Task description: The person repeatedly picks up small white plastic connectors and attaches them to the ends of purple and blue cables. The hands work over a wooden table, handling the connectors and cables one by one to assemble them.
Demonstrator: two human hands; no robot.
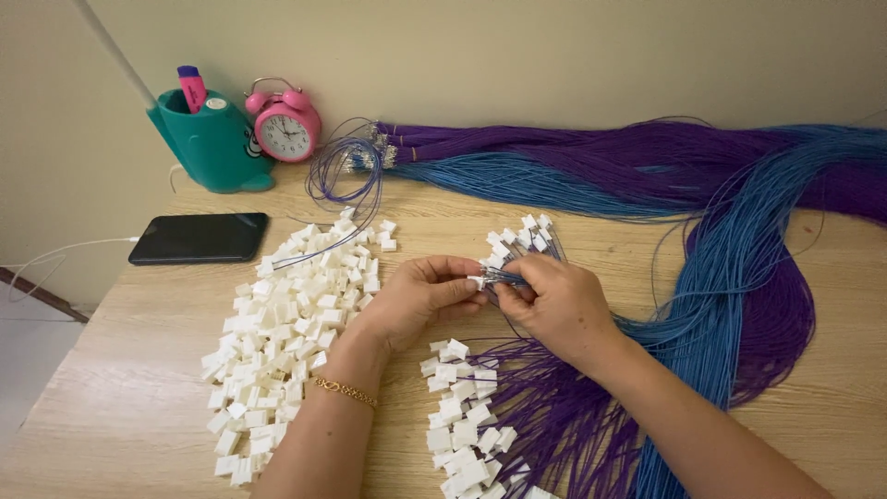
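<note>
Just right of the white connector pile [286,323], the left hand [416,300] pinches one white connector [477,281], while the right hand [554,300] grasps blue and purple wires [508,274].

Plain beige wall [554,55], light wooden table [139,388], pale floor [23,360], soft even light

You've got matt white plastic connectors [277,342] on a light wood-grain tabletop [139,397], plus smooth plastic-coated wires [739,268] and a glossy black phone [198,237].
</note>
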